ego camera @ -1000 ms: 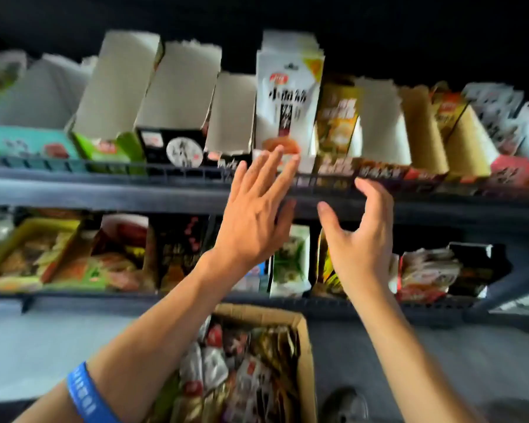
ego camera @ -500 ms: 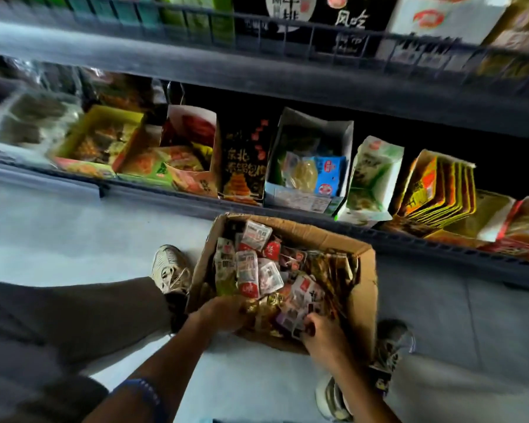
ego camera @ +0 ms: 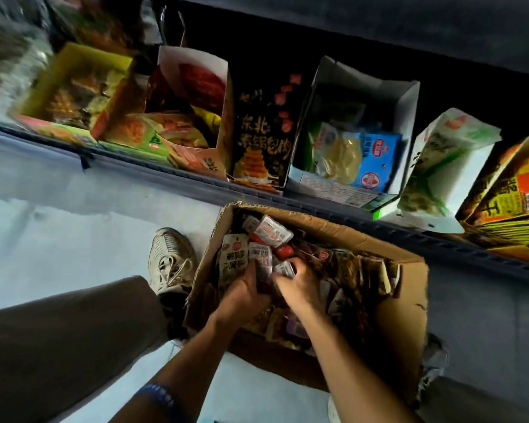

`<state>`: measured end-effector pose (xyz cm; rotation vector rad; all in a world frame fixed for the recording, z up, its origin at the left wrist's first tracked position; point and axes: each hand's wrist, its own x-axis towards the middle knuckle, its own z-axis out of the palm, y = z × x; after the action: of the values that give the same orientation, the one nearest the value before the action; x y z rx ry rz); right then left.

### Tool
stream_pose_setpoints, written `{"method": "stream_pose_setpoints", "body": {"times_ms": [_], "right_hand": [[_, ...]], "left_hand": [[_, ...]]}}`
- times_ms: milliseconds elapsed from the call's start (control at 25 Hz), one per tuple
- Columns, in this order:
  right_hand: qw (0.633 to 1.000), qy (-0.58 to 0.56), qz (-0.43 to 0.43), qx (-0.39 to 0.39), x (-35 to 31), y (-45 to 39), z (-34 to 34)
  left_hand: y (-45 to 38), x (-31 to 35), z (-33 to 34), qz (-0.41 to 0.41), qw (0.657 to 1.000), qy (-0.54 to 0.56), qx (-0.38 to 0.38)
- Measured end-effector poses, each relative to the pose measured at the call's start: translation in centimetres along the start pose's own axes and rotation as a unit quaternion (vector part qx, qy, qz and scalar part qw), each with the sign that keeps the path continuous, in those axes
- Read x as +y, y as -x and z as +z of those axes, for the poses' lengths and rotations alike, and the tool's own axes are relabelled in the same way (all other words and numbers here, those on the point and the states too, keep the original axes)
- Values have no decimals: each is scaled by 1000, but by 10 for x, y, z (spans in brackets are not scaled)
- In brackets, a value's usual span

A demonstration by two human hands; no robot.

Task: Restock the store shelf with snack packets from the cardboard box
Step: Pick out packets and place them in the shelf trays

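An open cardboard box (ego camera: 403,303) stands on the floor in front of the shelf, filled with several small snack packets (ego camera: 271,232). Both my hands are inside it, close together. My left hand (ego camera: 245,296) grips a bunch of white and dark packets (ego camera: 248,259) at the box's left side. My right hand (ego camera: 298,283) has its fingers curled round packets beside it; which ones is blurred. The low shelf (ego camera: 196,181) behind the box holds open display cartons of snacks.
On the shelf stand a yellow carton (ego camera: 74,87), a black carton (ego camera: 263,141), a white carton with blue packets (ego camera: 358,141) and a green-white bag (ego camera: 440,166). My left shoe (ego camera: 168,257) and trouser leg (ego camera: 68,343) are left of the box. Pale floor lies to the left.
A second ago both hands were raised open at the upper shelf. They dropped into the box, then came together near its left middle and closed on packets. The view tilted down.
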<state>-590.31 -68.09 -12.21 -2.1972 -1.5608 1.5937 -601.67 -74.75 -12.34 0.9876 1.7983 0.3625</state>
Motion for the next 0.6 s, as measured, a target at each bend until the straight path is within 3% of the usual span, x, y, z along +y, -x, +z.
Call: {"method": "stream_pose_setpoints", "body": {"times_ms": [80,160,480,600], "right_hand": [[999,-24,6,48,0,-6,-8],[993,-68,1,97,-7,-13,-10],[987,-55,-124,88,-30,-13,-19],[982,-120,-133,64,-25,7,-53]], "left_hand": [[-1,6,2,-16,998,54,5],[-1,7,4,-19,999,41,-3],[4,3,-14,-21,996,87,-17],[10,11,-16,-44,992,115,42]]}}
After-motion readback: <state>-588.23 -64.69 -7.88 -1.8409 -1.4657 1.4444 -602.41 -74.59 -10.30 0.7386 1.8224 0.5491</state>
